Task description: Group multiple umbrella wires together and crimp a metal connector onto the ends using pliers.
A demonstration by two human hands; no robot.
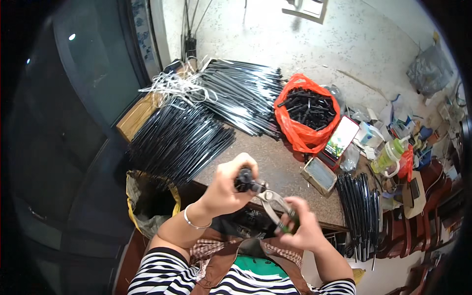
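My left hand (225, 183), a silver bangle on its wrist, is closed around a short black part (243, 180); its exact kind is hard to make out. In my right hand (306, 227) is a pair of metal pincers (270, 197) with green on the handles. The jaws of the pincers meet the right end of the black part, just in front of the table edge. Slight blur covers my right fingers.
Bundles of thin black rods (179, 140) and thicker dark tubes (241, 96) lie on the table (260, 152), white ties (179, 86) beside them. A red bag (290, 130) holds small black pieces. Nearby are a phone (342, 137), a small box (319, 175), more rods (359, 206) and a green bottle (388, 155).
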